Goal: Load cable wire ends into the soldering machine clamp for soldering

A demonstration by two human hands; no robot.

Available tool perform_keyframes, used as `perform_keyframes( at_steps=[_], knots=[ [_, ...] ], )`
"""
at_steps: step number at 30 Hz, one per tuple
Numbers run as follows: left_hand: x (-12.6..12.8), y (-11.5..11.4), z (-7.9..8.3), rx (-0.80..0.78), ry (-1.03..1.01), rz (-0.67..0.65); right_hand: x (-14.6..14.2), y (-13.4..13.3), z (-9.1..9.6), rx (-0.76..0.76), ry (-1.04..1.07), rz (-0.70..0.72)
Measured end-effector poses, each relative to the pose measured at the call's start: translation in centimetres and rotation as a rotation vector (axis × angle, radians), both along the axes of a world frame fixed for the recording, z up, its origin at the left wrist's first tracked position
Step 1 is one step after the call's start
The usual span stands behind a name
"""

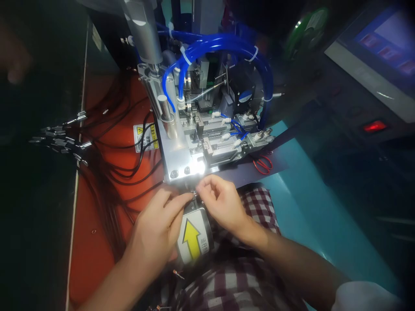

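Note:
My left hand [160,222] and my right hand [223,203] meet at the front edge of a metal machine [177,162]. The left thumb and forefinger are pressed together in a pinch at a small metal part below the bright light. Close beside them, the fingers of my right hand are curled into a pinch too. Whatever lies between the fingertips is too small to make out. Under the hands is a white label with a yellow arrow [192,239].
Black cables with metal ends [61,140] lie over the orange surface [97,207] on the left. Blue hoses [223,42] arch above the machine. Red scissors handles [263,165] lie to the right, below a panel with a screen [385,43] and a lit red switch [375,126].

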State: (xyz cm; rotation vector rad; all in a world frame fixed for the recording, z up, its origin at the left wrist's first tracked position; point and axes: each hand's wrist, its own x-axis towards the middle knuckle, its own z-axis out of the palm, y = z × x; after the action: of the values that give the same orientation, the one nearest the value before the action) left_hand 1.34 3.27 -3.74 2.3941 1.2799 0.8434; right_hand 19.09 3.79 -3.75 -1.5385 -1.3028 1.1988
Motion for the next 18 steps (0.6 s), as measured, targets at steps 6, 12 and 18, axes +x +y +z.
perform_keyframes(
  at_steps=[6,12,18],
  knots=[
    [-0.1,0.06,-0.02,-0.003,-0.007,-0.009,0.57,-0.53,-0.49,0.042,-0.042,0.034],
    [0.07,0.07,-0.05,0.005,-0.009,-0.002,0.74,-0.49,-0.75,0.006,-0.011,0.023],
    [-0.07,-0.06,-0.23,-0.01,-0.001,0.015,0.59,-0.19,-0.68,-0.059,0.014,0.026]
  ],
)
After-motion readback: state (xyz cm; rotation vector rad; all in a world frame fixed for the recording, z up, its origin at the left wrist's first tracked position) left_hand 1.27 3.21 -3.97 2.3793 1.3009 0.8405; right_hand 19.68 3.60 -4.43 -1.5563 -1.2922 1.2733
